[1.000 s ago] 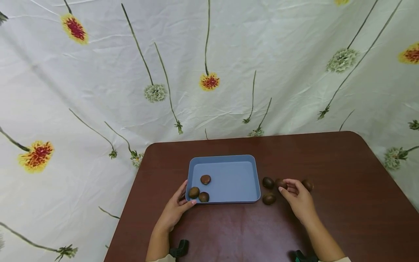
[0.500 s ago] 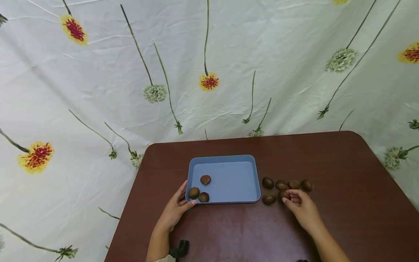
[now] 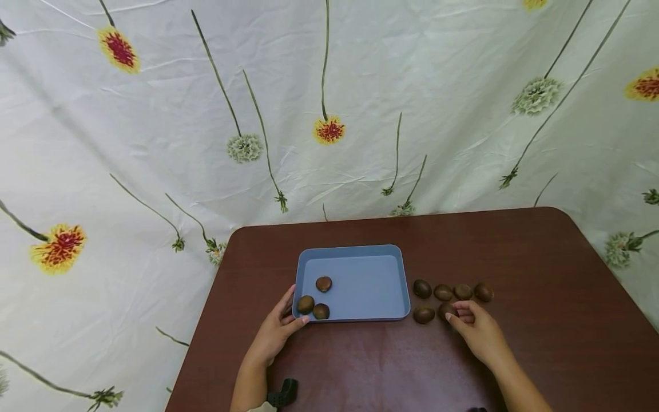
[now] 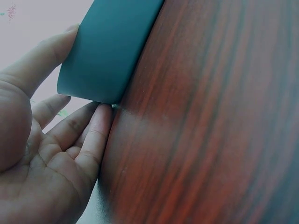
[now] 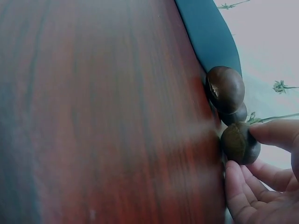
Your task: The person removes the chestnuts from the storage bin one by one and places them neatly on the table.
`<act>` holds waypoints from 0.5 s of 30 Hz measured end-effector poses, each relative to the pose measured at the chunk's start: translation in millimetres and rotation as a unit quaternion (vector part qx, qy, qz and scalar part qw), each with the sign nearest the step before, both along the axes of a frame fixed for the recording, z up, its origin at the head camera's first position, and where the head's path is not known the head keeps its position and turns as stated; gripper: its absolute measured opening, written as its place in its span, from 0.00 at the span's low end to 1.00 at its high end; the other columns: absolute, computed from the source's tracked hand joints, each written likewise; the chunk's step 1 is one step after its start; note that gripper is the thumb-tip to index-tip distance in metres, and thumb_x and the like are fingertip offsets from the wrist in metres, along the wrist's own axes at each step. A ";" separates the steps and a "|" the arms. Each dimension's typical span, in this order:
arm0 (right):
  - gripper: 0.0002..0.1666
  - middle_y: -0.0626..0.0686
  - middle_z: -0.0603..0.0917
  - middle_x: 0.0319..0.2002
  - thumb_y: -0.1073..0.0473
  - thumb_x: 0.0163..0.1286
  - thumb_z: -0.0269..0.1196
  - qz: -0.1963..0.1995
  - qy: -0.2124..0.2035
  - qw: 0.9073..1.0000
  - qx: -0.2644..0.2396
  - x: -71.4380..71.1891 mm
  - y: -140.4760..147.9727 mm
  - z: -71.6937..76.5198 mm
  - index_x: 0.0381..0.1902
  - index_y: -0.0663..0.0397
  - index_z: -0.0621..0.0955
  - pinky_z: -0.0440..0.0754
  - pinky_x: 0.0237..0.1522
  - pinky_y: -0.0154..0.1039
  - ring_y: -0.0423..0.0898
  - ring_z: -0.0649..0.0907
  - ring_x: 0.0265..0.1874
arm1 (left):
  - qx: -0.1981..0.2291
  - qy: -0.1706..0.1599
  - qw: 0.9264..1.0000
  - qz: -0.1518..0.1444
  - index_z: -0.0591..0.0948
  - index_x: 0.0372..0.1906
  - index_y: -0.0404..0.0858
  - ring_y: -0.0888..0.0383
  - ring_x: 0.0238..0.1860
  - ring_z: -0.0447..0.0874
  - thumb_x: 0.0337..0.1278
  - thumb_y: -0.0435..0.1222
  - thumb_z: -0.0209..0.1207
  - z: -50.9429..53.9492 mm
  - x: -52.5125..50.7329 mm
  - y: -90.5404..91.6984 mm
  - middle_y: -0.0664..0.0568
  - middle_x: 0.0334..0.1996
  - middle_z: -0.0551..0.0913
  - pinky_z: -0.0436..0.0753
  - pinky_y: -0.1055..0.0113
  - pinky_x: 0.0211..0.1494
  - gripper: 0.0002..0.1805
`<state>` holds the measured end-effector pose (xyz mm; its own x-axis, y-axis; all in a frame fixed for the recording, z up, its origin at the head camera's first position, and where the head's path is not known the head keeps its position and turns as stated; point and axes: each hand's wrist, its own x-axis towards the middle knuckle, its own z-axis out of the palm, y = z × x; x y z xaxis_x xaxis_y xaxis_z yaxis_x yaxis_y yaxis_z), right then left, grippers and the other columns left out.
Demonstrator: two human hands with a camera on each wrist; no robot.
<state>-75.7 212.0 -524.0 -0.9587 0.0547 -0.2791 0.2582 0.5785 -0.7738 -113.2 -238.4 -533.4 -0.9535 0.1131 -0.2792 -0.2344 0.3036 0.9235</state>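
My left hand holds the near left corner of a shallow blue tray, thumb against the near rim and fingers along the left side. Three chestnuts lie in the tray: two touching near that corner and one chestnut farther back. Right of the tray, my right hand pinches a brown chestnut between thumb and fingertips, at or just above the table. To its left lies another chestnut. Behind it sits a row of several chestnuts, with one chestnut at the right end.
The dark red-brown wooden table has rounded far corners. Behind it hangs a white cloth printed with flowers. A dark strap device is worn on the left wrist.
Over the second, my right hand has come slightly nearer to me, from the back row to a chestnut in front of it, uncovering the row. The left hand and tray have stayed put.
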 end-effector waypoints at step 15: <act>0.32 0.63 0.75 0.59 0.42 0.79 0.55 -0.001 0.016 1.000 0.027 -0.1 0.1 -0.8 0.67 0.61 0.72 0.81 0.53 0.49 0.56 0.79 0.55 | -0.004 -0.001 1.000 0.003 0.54 0.81 0.61 0.41 0.74 0.68 0.61 0.43 0.69 -0.3 -0.2 0.5 0.46 0.80 0.57 0.77 0.50 0.69 0.49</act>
<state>-75.8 212.2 -524.8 -0.9669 0.0702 -0.2455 0.2351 0.6194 -0.7491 -113.4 -237.9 -533.7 -0.9537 0.1057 -0.2817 -0.2374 0.3105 0.9204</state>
